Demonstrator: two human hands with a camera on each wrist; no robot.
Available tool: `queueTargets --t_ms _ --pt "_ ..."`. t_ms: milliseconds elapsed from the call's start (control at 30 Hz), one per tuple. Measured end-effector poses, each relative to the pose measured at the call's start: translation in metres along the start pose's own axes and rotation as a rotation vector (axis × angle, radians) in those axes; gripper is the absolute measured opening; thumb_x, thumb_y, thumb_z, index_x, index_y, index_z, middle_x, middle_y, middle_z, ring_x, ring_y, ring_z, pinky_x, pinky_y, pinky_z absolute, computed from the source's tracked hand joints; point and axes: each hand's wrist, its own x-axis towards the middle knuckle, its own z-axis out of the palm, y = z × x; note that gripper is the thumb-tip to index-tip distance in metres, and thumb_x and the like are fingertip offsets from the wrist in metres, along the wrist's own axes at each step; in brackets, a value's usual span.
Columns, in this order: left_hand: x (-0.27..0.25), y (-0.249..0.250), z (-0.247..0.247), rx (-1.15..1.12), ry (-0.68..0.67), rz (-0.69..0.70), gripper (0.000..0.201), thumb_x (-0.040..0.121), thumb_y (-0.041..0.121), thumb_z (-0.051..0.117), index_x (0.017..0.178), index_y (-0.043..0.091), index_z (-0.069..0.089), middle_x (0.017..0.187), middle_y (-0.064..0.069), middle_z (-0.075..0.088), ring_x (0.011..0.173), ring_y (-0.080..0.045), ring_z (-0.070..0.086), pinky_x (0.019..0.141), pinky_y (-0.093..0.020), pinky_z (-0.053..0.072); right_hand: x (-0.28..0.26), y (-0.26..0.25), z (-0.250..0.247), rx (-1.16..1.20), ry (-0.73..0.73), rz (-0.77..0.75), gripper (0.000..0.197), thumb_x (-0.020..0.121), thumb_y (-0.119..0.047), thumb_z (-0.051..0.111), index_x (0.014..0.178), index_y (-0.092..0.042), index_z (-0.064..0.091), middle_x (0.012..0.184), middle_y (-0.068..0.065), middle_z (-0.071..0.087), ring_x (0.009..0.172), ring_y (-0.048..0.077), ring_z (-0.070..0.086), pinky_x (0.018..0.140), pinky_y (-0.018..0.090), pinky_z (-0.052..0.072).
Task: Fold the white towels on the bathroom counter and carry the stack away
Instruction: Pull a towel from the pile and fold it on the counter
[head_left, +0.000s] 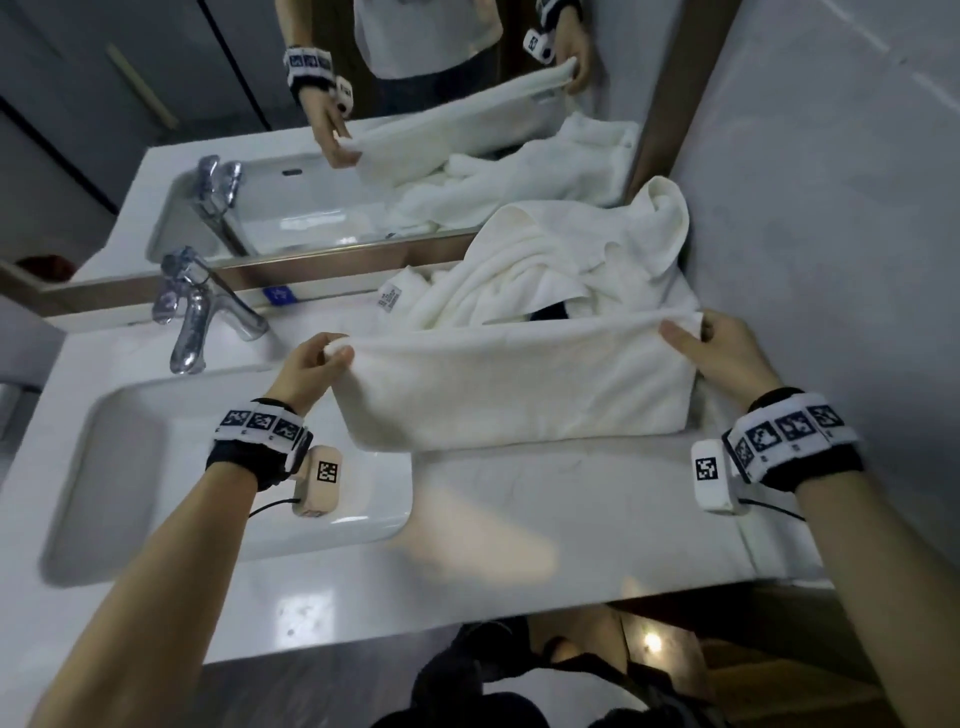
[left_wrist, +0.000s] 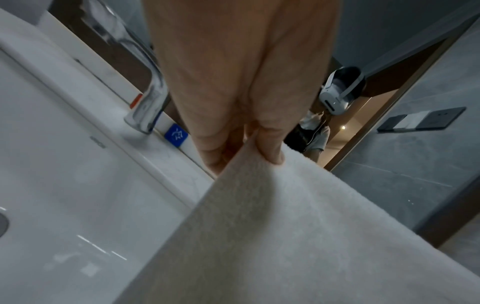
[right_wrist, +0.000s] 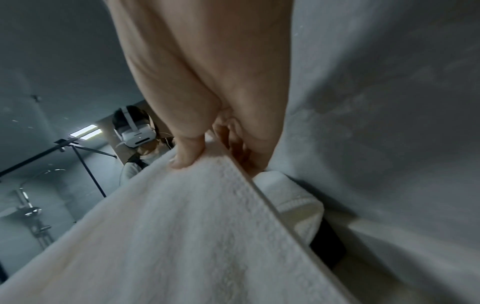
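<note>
1. Left hand (head_left: 306, 371) pinches the white towel's (head_left: 519, 387) left top corner, fingers grasping it.
2. Right hand (head_left: 722, 353) pinches the other corner.
3. The towel hangs stretched above the bench (head_left: 571, 499), before the crumpled towel pile (head_left: 566, 265).

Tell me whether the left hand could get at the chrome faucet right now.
Probably not yet: the left hand pinches a corner of the white terry towel. The chrome faucet stands close by, with nothing between, once that hand lets go.

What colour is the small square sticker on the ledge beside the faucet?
Blue with a white symbol; the sticker shows best in the left wrist view.
</note>
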Motion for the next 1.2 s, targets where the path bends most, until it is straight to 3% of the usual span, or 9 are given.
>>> queueTargets --t_ms 267,433,500,600,700,800,900,1067,1200 --pt "-0.087 0.006 -0.001 -0.012 -0.026 -0.008 0.032 0.094 0.000 0.047 0.124 -0.009 0.050 0.110 -0.019 0.057 0.096 -0.026 0.055 0.088 -0.039 0.045 -0.047 0.016 -0.009 -0.023 -0.014 -0.063 0.027 0.091 -0.035 0.056 0.106 -0.013 0.062 0.098 0.000 0.062 0.084 0.013 0.058 0.072 0.024 0.042" --pt "-0.120 -0.004 -0.005 0.195 -0.088 0.005 0.027 0.086 -0.002 0.060 0.112 -0.008 0.060 0.093 -0.010 0.061 0.073 -0.002 0.060 0.066 -0.011 0.047 -0.068 0.023 -0.013 -0.036 -0.035 -0.046 0.031 0.092 -0.033 0.057 0.110 -0.008 0.061 0.098 0.002 0.061 0.089 0.018 0.056 0.077 0.026 0.041" --pt "-0.123 -0.007 -0.007 0.313 -0.067 0.046 0.023 0.081 -0.001 0.067 0.104 -0.006 0.064 0.091 -0.009 0.061 0.078 -0.009 0.059 0.064 -0.003 0.044 -0.074 0.023 -0.016 -0.074 -0.022 -0.078 0.019 0.091 -0.030 0.059 0.099 -0.013 0.059 0.086 -0.001 0.061 0.078 0.016 0.055 0.069 0.020 0.043" --pt "-0.123 -0.008 -0.013 0.353 0.044 0.115 0.019 0.077 0.003 0.073 0.093 0.008 0.063 0.091 -0.011 0.060 0.079 -0.024 0.054 0.060 -0.011 0.046 -0.080 0.014 -0.022 -0.149 -0.070 -0.169 0.013 0.085 -0.020 0.067 0.092 -0.015 0.058 0.077 -0.003 0.058 0.069 0.010 0.052 0.058 0.006 0.037" --pt "-0.123 -0.001 -0.023 0.474 0.122 0.259 0.028 0.073 0.001 0.075 0.081 0.021 0.057 0.085 -0.001 0.057 0.082 -0.022 0.052 0.074 -0.026 0.046 -0.082 0.004 -0.032 -0.206 -0.101 -0.248 0.020 0.077 -0.012 0.074 0.091 -0.018 0.061 0.088 0.004 0.063 0.080 0.017 0.055 0.069 0.021 0.042" --pt "-0.134 0.005 -0.021 0.662 0.113 0.365 0.033 0.065 -0.003 0.075 0.080 0.017 0.054 0.078 0.016 0.047 0.082 -0.021 0.046 0.075 -0.034 0.039 -0.088 -0.002 -0.035 -0.304 0.037 -0.302 0.025 0.076 -0.010 0.071 0.082 -0.028 0.055 0.085 -0.002 0.061 0.079 0.021 0.056 0.069 0.033 0.042" --pt "-0.149 -0.008 -0.004 0.757 0.057 0.438 0.031 0.057 -0.009 0.075 0.076 0.006 0.055 0.071 0.007 0.049 0.075 -0.023 0.045 0.068 -0.033 0.037 -0.103 0.005 -0.029 -0.402 0.092 -0.366 0.027 0.079 0.007 0.054 0.083 -0.019 0.053 0.093 0.007 0.058 0.081 0.021 0.050 0.065 0.025 0.029" --pt "-0.179 -0.059 0.026 1.037 -0.050 0.440 0.030 0.051 -0.003 0.075 0.069 0.010 0.055 0.069 -0.002 0.057 0.072 -0.028 0.055 0.076 -0.028 0.024 -0.127 0.048 -0.009 -0.642 -0.071 -0.242 0.025 0.078 0.014 0.050 0.090 -0.006 0.058 0.105 0.020 0.049 0.092 0.035 0.052 0.075 0.033 0.037" --pt "-0.201 -0.092 0.046 1.138 -0.169 0.513 0.044 0.038 -0.008 0.075 0.071 0.012 0.053 0.072 0.000 0.057 0.076 -0.025 0.052 0.078 -0.034 0.035 -0.147 0.083 0.008 -0.740 -0.088 -0.082 0.030 0.079 0.016 0.045 0.091 -0.010 0.053 0.106 0.021 0.048 0.085 0.031 0.048 0.073 0.031 0.036"
